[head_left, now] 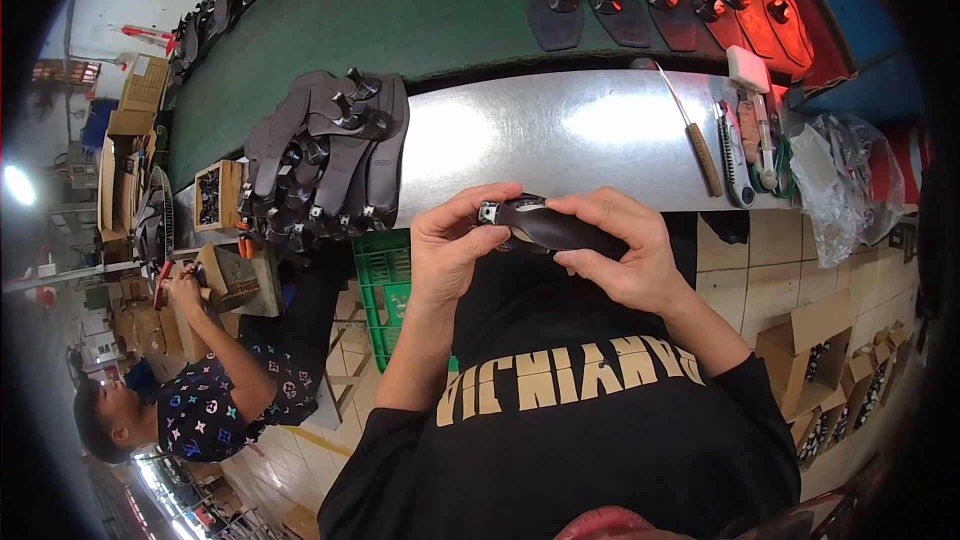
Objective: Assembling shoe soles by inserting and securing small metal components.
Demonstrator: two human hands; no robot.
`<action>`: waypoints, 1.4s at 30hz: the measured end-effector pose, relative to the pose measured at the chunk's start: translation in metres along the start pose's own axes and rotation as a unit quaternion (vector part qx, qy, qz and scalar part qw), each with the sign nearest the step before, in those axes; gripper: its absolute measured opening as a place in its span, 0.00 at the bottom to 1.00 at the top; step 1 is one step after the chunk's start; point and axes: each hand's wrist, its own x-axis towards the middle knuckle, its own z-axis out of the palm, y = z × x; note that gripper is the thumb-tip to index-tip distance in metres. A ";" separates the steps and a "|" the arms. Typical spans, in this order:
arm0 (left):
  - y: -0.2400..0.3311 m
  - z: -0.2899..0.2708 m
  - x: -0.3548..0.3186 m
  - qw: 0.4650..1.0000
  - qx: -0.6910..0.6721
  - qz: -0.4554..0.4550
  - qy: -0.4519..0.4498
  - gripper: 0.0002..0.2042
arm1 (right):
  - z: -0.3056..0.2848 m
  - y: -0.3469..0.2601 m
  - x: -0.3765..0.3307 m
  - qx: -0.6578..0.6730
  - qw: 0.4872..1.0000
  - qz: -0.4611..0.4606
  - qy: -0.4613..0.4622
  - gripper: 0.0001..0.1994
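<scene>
At the near edge of the worktop (pixel 500 165), the strap (pixel 560 228) sits in a two-handed grip, left hand (pixel 453 245) pinching the end by the buckle (pixel 488 212) and right hand (pixel 628 245) its body, so a slackened thumb on that smooth curve could drop it.

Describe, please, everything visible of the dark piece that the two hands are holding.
The dark piece looks smooth and slightly glossy, perhaps plastic or rubber, with a curved, elongated body. A small silvery part shows at its left end. It lies roughly crosswise, held near the front edge of the metal bench. The left hand grips its left end, the right hand its right; both ends are partly hidden.
</scene>
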 end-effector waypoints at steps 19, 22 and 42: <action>-0.007 -0.011 -0.002 0.983 0.111 0.105 -0.104 0.26 | -0.007 -0.014 0.006 -0.129 0.988 -0.077 -0.031 0.23; -0.009 -0.007 -0.003 0.981 0.122 0.120 -0.087 0.27 | -0.002 -0.012 0.006 -0.143 0.986 -0.085 -0.014 0.22; -0.007 -0.003 -0.005 0.991 0.115 -0.032 -0.063 0.24 | 0.006 0.012 0.007 -0.065 0.998 0.017 -0.015 0.19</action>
